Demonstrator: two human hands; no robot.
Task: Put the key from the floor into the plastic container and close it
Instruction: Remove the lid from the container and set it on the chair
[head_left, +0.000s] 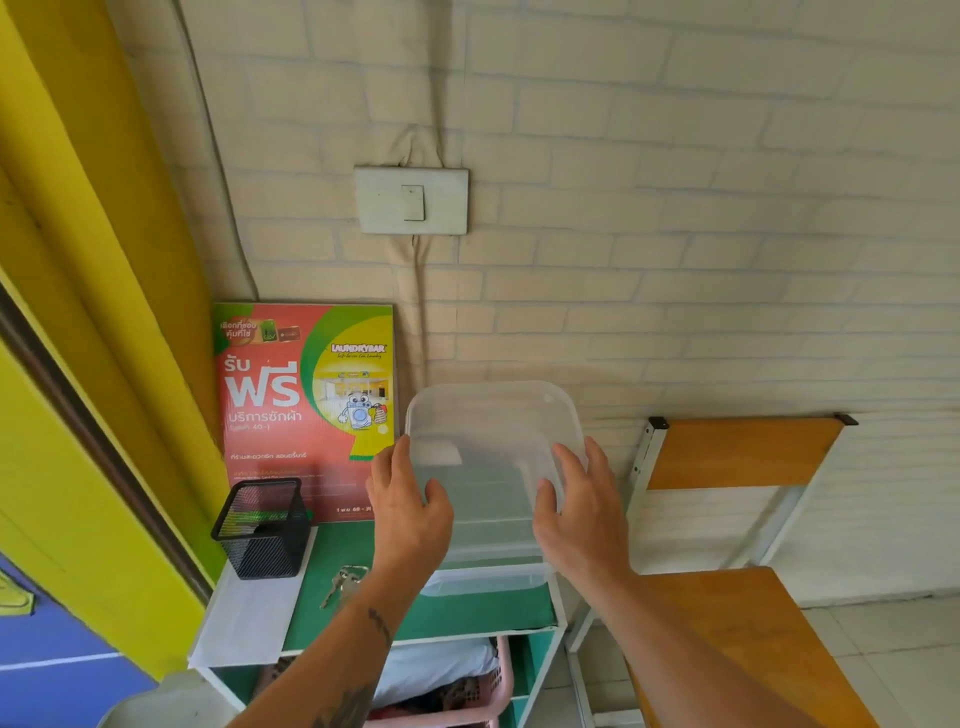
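A clear plastic container (493, 441) is lifted and tilted in front of the brick wall, above the green shelf top (363, 618). My left hand (410, 509) grips its left side and my right hand (576, 509) grips its right side, thumbs on the near face. Right under it, a second clear plastic piece (483, 579) rests on the shelf top; I cannot tell whether that is the lid or the base. A silver key (345, 582) on a ring lies on the green top, just left of my left forearm.
A black mesh pen holder (262, 530) stands at the shelf's left, in front of a red laundry poster (306, 410). A pink basket (467, 691) fills the shelf below. A wooden chair (727, 597) stands close on the right. A yellow door frame (78, 364) is left.
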